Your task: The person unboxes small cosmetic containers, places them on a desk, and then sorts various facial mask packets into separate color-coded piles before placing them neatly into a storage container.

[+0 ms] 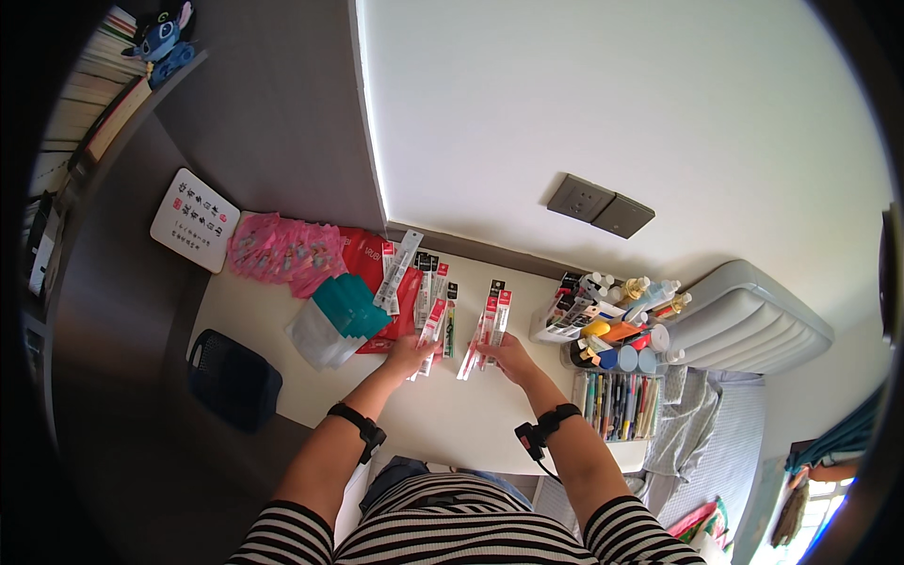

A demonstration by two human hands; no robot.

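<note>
My left hand [404, 359] grips slim packets [432, 325] with red tops, which look like packaged pen refills. My right hand [508, 357] holds a small fan of similar red-topped packets [487, 328], with a black-topped packet [498, 285] showing behind them. The two hands are apart over the white desk [452, 417]. Just beyond my left hand lie more black- and red-topped packets [424, 282], and a black-topped packet with a green part [450, 321] lies beside its fingertips. A longer pale packet [399, 268] rests across red pouches [367, 251].
Left of the hands lie teal-and-clear pouches [346, 311] and a heap of pink bags [282, 251]. A dark basket [233, 381] stands off the desk's left edge. Rightward are a white box of packets [547, 321], bottles [657, 293] and a clear case of pens [618, 406].
</note>
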